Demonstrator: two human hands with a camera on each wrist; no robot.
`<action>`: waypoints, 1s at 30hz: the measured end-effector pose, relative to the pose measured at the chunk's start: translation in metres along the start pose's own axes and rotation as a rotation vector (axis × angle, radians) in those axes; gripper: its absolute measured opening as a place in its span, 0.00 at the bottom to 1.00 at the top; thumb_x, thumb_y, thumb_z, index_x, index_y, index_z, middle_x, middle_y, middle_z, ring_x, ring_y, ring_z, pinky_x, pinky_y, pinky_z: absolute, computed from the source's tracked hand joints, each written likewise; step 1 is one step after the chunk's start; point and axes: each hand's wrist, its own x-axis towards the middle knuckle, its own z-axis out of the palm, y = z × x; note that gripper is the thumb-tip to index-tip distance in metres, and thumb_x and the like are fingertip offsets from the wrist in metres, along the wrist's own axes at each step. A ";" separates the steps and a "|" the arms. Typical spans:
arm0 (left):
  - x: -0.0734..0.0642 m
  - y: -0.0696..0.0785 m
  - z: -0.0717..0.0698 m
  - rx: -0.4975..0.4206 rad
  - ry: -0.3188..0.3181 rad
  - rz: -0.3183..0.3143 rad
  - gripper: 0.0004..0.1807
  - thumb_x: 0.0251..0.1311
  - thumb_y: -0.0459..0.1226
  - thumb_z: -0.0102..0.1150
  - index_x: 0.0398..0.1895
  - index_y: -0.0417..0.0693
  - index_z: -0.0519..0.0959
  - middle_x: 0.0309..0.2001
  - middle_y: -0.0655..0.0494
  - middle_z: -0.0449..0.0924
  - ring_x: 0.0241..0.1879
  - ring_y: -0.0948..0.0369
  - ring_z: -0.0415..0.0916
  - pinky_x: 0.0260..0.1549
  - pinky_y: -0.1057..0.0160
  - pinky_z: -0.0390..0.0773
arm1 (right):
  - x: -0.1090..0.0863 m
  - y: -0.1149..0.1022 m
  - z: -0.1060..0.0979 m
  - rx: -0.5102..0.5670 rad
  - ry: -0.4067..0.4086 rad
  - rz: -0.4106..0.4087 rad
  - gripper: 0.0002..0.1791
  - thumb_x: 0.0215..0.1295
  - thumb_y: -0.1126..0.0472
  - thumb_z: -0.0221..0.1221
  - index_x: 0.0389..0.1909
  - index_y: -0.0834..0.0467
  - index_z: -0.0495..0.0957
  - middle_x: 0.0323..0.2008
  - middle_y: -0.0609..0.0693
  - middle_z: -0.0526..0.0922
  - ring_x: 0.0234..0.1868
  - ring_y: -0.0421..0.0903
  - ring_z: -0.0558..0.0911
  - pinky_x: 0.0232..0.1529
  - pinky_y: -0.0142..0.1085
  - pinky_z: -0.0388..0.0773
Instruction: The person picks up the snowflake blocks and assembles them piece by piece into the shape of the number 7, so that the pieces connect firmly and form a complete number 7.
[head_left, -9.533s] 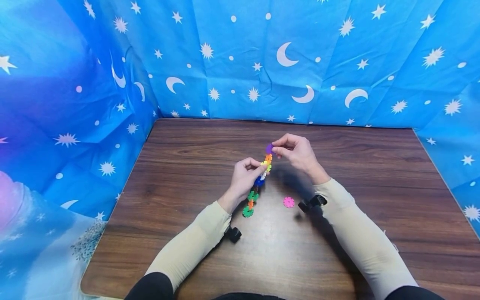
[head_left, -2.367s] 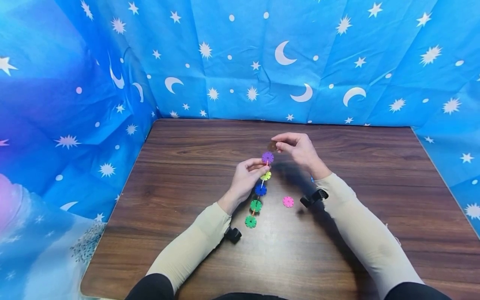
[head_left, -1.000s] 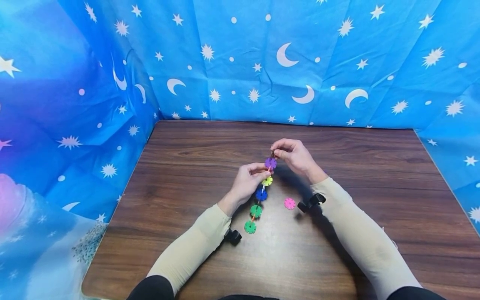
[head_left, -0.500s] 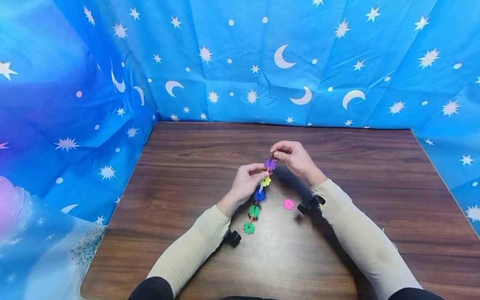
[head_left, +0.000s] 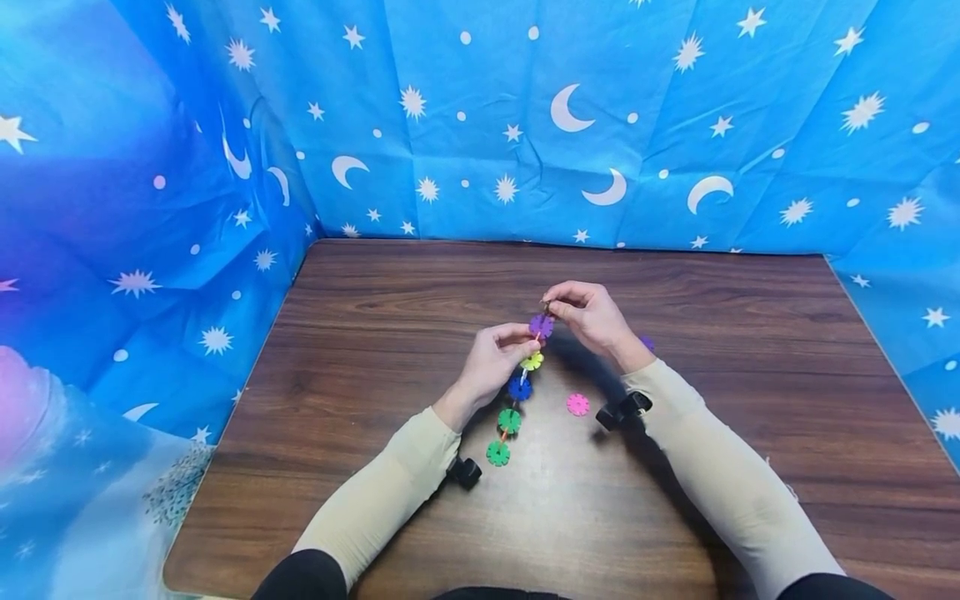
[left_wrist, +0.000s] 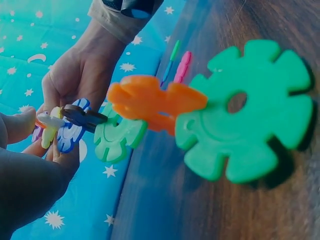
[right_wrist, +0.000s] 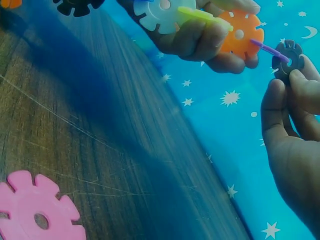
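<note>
A chain of slotted snowflake discs hangs from my left hand [head_left: 491, 367], whose thumb and fingers pinch it near the orange disc [right_wrist: 242, 37] and yellow disc [head_left: 532, 361]. Below them follow a white disc [right_wrist: 160, 15], a blue disc [head_left: 520, 387], a brown disc [left_wrist: 82, 116], a green disc [head_left: 509, 421], another orange disc [left_wrist: 150, 100] and a green end disc [head_left: 498, 454]. At the top sits a purple disc [head_left: 542, 326]. My right hand [head_left: 592, 317] pinches a dark brown disc [right_wrist: 289, 61], which meets the purple one edge to slot.
A loose pink disc [head_left: 577, 405] lies on the wooden table [head_left: 375, 333], left of my right wrist camera [head_left: 622, 410]. Part of another purple disc [head_left: 647, 342] shows behind my right wrist. A blue star-print cloth [head_left: 480, 125] hangs behind the table.
Earlier my right hand held the purple disc at the chain's top. It then brought over a brown disc, which now meets the purple one. Both hands have barely moved over the last second.
</note>
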 end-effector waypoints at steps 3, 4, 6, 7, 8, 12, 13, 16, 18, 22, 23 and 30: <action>0.001 0.001 0.000 -0.003 -0.002 0.006 0.15 0.60 0.25 0.60 0.50 0.26 0.78 0.35 0.50 0.84 0.32 0.67 0.81 0.37 0.70 0.83 | 0.001 0.000 -0.001 0.012 -0.004 -0.006 0.14 0.65 0.80 0.51 0.38 0.62 0.82 0.36 0.53 0.84 0.37 0.42 0.82 0.39 0.29 0.83; 0.001 0.001 0.000 -0.004 -0.002 0.008 0.15 0.60 0.25 0.60 0.50 0.26 0.78 0.35 0.50 0.83 0.32 0.67 0.81 0.36 0.70 0.83 | 0.001 0.000 -0.002 0.015 -0.008 -0.007 0.14 0.65 0.80 0.51 0.39 0.63 0.82 0.36 0.53 0.85 0.37 0.42 0.82 0.39 0.30 0.83; 0.000 0.001 0.001 -0.006 -0.004 0.009 0.15 0.60 0.25 0.60 0.51 0.26 0.77 0.35 0.51 0.83 0.32 0.67 0.81 0.36 0.70 0.83 | 0.000 -0.002 -0.003 0.020 -0.016 -0.008 0.13 0.66 0.79 0.51 0.40 0.64 0.82 0.37 0.54 0.85 0.38 0.43 0.82 0.39 0.30 0.83; 0.000 0.001 0.001 -0.008 -0.005 0.008 0.16 0.60 0.25 0.61 0.51 0.26 0.77 0.34 0.51 0.83 0.32 0.67 0.81 0.36 0.70 0.83 | 0.000 -0.002 -0.003 0.020 -0.018 -0.009 0.12 0.66 0.79 0.51 0.40 0.65 0.82 0.37 0.54 0.85 0.38 0.43 0.82 0.40 0.31 0.84; 0.000 0.001 0.001 -0.013 -0.006 0.008 0.16 0.60 0.25 0.60 0.51 0.26 0.77 0.34 0.52 0.83 0.32 0.67 0.81 0.36 0.70 0.83 | 0.000 -0.003 -0.004 0.022 -0.022 -0.011 0.12 0.66 0.80 0.51 0.41 0.66 0.81 0.37 0.54 0.85 0.38 0.43 0.83 0.40 0.31 0.84; 0.001 0.000 0.002 -0.037 -0.002 0.009 0.16 0.60 0.24 0.60 0.51 0.25 0.77 0.33 0.55 0.82 0.32 0.67 0.81 0.36 0.71 0.83 | -0.001 -0.007 -0.008 0.022 -0.004 -0.005 0.13 0.65 0.81 0.51 0.42 0.67 0.81 0.37 0.54 0.85 0.37 0.44 0.83 0.40 0.32 0.84; 0.001 0.000 0.002 -0.041 0.002 0.008 0.16 0.60 0.24 0.60 0.51 0.25 0.76 0.32 0.56 0.82 0.32 0.67 0.81 0.36 0.71 0.83 | -0.002 -0.008 -0.009 0.020 0.002 0.000 0.13 0.65 0.81 0.51 0.42 0.67 0.81 0.37 0.54 0.85 0.37 0.44 0.83 0.40 0.32 0.84; 0.001 -0.001 0.002 -0.052 0.018 0.010 0.16 0.59 0.24 0.60 0.50 0.24 0.76 0.31 0.57 0.82 0.31 0.67 0.81 0.35 0.71 0.82 | -0.003 -0.011 -0.011 -0.031 0.034 0.028 0.12 0.65 0.80 0.52 0.41 0.65 0.81 0.36 0.53 0.85 0.37 0.44 0.83 0.39 0.32 0.84; 0.001 -0.002 0.002 -0.056 0.026 0.014 0.16 0.59 0.23 0.60 0.50 0.24 0.76 0.31 0.58 0.82 0.31 0.67 0.81 0.35 0.72 0.82 | -0.004 -0.013 -0.014 -0.105 0.051 0.049 0.09 0.65 0.78 0.54 0.41 0.68 0.80 0.36 0.52 0.85 0.37 0.43 0.83 0.39 0.32 0.84; 0.001 -0.002 0.001 -0.068 0.027 0.020 0.15 0.59 0.23 0.60 0.49 0.23 0.75 0.31 0.58 0.81 0.31 0.67 0.81 0.34 0.72 0.82 | -0.007 -0.017 -0.019 -0.341 0.087 0.081 0.09 0.65 0.73 0.58 0.44 0.74 0.77 0.36 0.51 0.86 0.36 0.40 0.84 0.40 0.32 0.85; 0.001 -0.002 0.001 -0.074 0.029 0.018 0.15 0.59 0.23 0.60 0.49 0.23 0.75 0.31 0.58 0.81 0.31 0.67 0.81 0.35 0.72 0.82 | -0.008 -0.019 -0.020 -0.397 0.093 0.087 0.10 0.65 0.72 0.59 0.44 0.75 0.77 0.36 0.51 0.86 0.36 0.41 0.84 0.40 0.32 0.85; 0.002 -0.001 0.000 -0.074 0.056 0.017 0.15 0.57 0.24 0.62 0.47 0.24 0.75 0.32 0.52 0.82 0.30 0.68 0.80 0.34 0.72 0.82 | -0.014 -0.031 -0.032 -0.682 0.104 0.142 0.14 0.65 0.64 0.62 0.46 0.71 0.79 0.40 0.61 0.84 0.35 0.38 0.83 0.40 0.30 0.83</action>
